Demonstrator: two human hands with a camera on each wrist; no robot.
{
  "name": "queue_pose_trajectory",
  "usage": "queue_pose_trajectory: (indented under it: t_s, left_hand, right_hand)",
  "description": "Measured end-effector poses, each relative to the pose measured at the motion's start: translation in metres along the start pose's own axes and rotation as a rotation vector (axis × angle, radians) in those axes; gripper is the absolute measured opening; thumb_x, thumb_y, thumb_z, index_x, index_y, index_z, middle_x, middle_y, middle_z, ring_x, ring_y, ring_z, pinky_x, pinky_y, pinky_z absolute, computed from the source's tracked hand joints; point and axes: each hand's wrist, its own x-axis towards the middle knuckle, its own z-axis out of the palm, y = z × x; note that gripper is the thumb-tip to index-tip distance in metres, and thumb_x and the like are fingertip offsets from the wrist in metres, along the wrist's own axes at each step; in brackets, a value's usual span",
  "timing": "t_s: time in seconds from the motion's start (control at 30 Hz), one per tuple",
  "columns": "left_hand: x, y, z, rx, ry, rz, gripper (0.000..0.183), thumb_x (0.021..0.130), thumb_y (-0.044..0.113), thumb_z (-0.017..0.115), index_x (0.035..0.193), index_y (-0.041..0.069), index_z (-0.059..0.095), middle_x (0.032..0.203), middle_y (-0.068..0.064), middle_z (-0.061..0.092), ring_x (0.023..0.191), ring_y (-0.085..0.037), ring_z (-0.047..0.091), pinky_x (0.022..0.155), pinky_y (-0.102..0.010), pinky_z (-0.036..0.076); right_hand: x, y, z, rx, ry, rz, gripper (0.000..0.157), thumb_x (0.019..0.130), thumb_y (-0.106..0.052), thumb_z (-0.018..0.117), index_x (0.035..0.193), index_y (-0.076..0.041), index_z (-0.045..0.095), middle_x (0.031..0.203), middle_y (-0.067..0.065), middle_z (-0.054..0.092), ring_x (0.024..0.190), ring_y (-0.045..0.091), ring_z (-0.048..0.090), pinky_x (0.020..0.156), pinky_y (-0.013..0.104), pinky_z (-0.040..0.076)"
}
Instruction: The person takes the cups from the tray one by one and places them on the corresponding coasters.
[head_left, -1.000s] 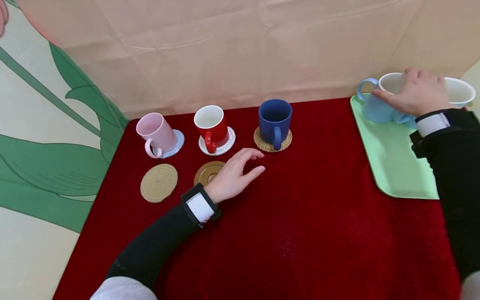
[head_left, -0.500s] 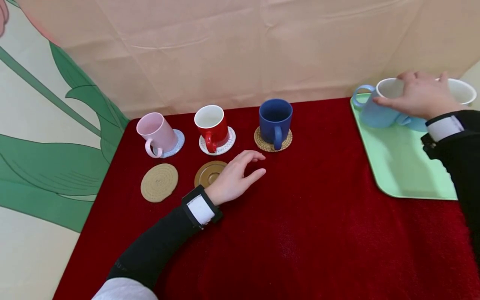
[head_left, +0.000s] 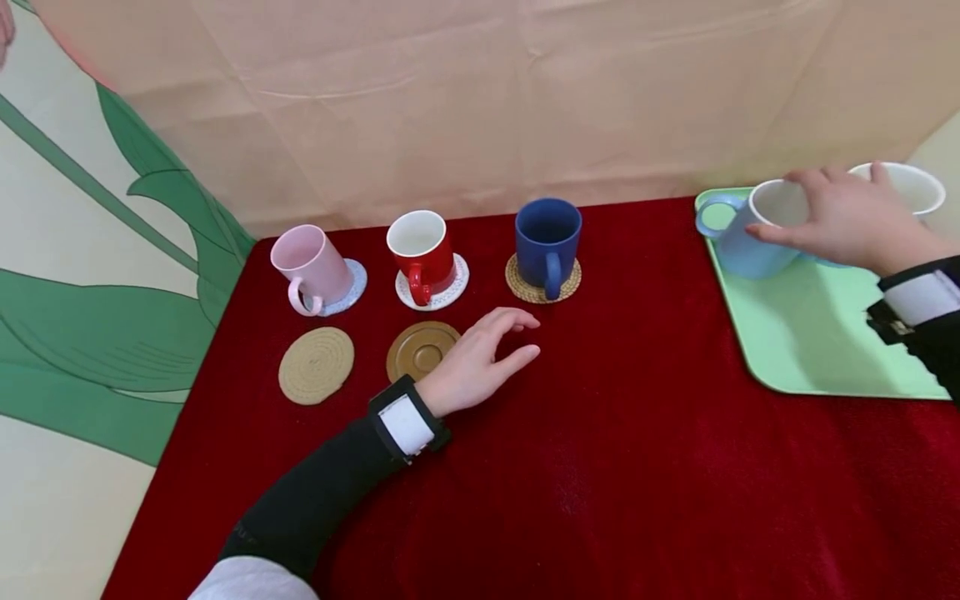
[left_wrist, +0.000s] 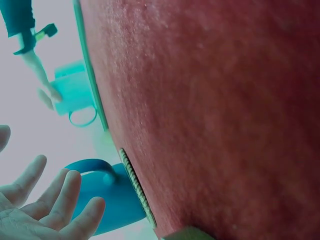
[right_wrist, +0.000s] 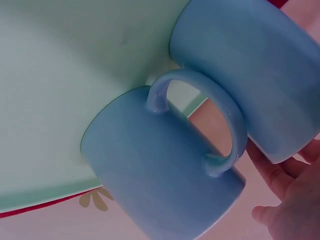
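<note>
My right hand (head_left: 855, 212) grips a light blue mug (head_left: 753, 246) by its rim, with the thumb on the near side and fingers behind. This mug's handle points left, and its base is at the green tray (head_left: 810, 367). A second light blue mug (right_wrist: 160, 165) stands close by on the tray; its handle appears to touch the gripped mug in the right wrist view. My left hand (head_left: 476, 362) holds nothing and hovers with relaxed fingers beside a brown wooden coaster (head_left: 420, 342), partly covering it. In the left wrist view, the dark blue mug (left_wrist: 110, 200) appears behind its fingers.
On coasters along the back stand a pink mug (head_left: 311, 267), a red mug (head_left: 423, 250) and the dark blue mug. A round woven coaster (head_left: 317, 365) lies in front of the pink mug. Red cloth (head_left: 615, 467) covers the table; a beige curtain (head_left: 450, 108) hangs behind.
My right hand has moved toward me with the light blue mug, which has shifted slightly forward on the tray. My left hand has drifted slightly right.
</note>
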Motion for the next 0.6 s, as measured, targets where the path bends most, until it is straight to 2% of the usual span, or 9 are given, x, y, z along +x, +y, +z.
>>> queue_pose_trajectory:
  t_s: [0.17,0.23,0.37,0.6]
  left_hand:
    - [0.001,0.001,0.004,0.008,-0.022,-0.001,0.038,0.101,0.022,0.064,0.135,0.007,0.056,0.136,-0.006,0.057,0.125,-0.025,0.054,0.109,-0.038,0.043]
    - [0.001,0.002,0.005,0.014,-0.029,-0.002,0.038,0.101,0.023,0.064,0.135,0.008,0.056,0.137,-0.006,0.056,0.126,-0.024,0.053,0.110,-0.037,0.043]
    - [0.000,0.002,0.006,0.021,-0.030,0.000,0.038,0.101,0.023,0.064,0.135,0.008,0.056,0.137,-0.006,0.056,0.127,-0.024,0.053,0.110,-0.037,0.043]
    - [0.001,0.002,0.007,0.020,-0.032,0.002,0.039,0.102,0.023,0.064,0.135,0.006,0.056,0.137,-0.007,0.056,0.127,-0.025,0.053,0.110,-0.037,0.042]
  right_hand:
    - [-0.017,-0.002,0.002,0.015,0.049,-0.040,0.079,0.089,-0.048,0.069,0.138,0.008,0.043,0.128,0.040,0.046,0.114,0.055,0.044,0.098,0.073,0.018]
    - [-0.024,-0.004,0.003,0.028,0.042,-0.026,0.081,0.089,-0.048,0.070,0.137,0.011,0.043,0.128,0.041,0.045,0.113,0.055,0.044,0.094,0.071,0.026]
    - [-0.039,-0.008,0.006,0.048,0.037,0.014,0.082,0.088,-0.047,0.072,0.138,0.011,0.043,0.124,0.041,0.046,0.106,0.054,0.048,0.078,0.068,0.039]
    - [-0.056,-0.016,0.010,0.096,0.099,-0.033,0.076,0.083,-0.037,0.080,0.133,0.010,0.048,0.118,0.039,0.051,0.102,0.051,0.047,0.080,0.063,0.037]
